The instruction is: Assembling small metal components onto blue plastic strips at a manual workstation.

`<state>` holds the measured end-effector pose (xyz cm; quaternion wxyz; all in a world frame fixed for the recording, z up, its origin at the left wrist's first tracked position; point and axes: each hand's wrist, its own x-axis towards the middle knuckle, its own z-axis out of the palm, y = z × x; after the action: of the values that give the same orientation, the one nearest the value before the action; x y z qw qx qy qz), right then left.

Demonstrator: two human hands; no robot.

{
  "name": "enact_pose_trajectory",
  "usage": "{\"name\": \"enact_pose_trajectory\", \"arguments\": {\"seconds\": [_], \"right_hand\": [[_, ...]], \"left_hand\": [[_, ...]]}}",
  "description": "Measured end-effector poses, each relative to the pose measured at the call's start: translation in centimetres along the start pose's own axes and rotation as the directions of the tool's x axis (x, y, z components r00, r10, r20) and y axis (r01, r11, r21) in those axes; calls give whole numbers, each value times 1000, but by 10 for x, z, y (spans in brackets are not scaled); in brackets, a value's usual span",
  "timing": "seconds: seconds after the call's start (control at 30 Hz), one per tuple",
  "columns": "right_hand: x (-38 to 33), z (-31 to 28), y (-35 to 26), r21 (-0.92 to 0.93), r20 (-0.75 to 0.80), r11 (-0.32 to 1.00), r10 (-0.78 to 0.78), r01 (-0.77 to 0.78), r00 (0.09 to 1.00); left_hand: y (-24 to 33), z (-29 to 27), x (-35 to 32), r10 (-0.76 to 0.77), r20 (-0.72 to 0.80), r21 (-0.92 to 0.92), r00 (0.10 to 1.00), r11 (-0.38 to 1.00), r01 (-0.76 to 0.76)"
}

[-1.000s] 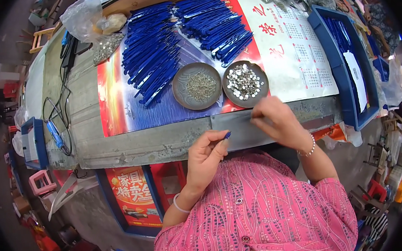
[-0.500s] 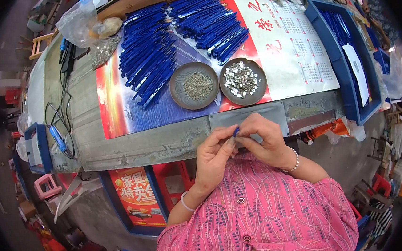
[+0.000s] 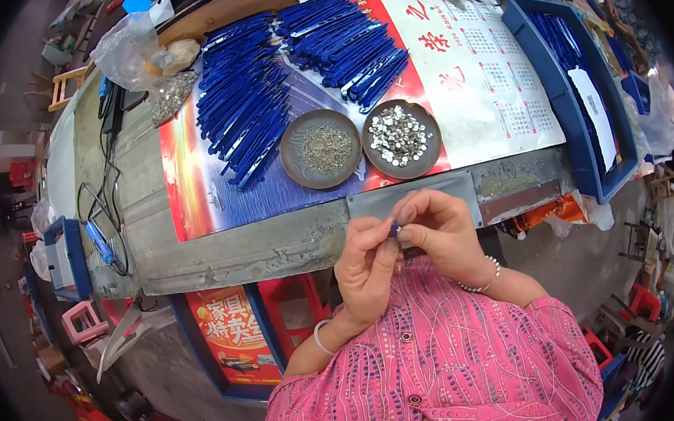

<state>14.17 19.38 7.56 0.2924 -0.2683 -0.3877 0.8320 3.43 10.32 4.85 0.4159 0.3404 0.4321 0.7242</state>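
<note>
Just off the table's front edge, my two hands meet fingertip to fingertip. Between the thumb and fingers of my left hand [image 3: 365,268] is pinched a small dark blue piece [image 3: 395,228], mostly covered by the fingers. My right hand [image 3: 437,230] is closed in a pinch at that same piece; whether it also holds something tiny cannot be made out. Beyond the hands stand a round dish of small thin metal bits [image 3: 327,149] and a round dish of shiny silver discs [image 3: 399,139]. Behind them two heaps of long blue strips [image 3: 241,99] lie on a printed sheet.
A blue crate [image 3: 574,105] with more blue strips stands at the right. A grey metal plate [image 3: 462,193] lies at the table's front edge. Cables and a blue-handled tool [image 3: 99,241] are at the left, below clear plastic bags [image 3: 130,49]. A red stool [image 3: 293,309] stands under the table.
The whole view has shifted slightly. My hands stay together at the blue piece; the fingers have shifted a little, showing more of its dark blue end.
</note>
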Motion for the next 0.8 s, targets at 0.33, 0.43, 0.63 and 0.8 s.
{"name": "enact_pose_trajectory", "arguments": {"seconds": [0.33, 0.43, 0.63, 0.8], "right_hand": [[1, 10, 0, -703, 221, 440, -611, 558, 760], [4, 8, 2, -755, 231, 369, -625, 543, 746], [11, -7, 16, -784, 309, 238, -651, 573, 693], [12, -8, 19, -692, 193, 457, -628, 558, 754]], "left_hand": [[6, 13, 2, 312, -33, 452, 950, 852, -264], [7, 17, 1, 262, -38, 451, 964, 866, -218], [-1, 17, -1, 146, -53, 381, 988, 917, -115], [-2, 18, -6, -56, -102, 155, 993, 985, 72]]}}
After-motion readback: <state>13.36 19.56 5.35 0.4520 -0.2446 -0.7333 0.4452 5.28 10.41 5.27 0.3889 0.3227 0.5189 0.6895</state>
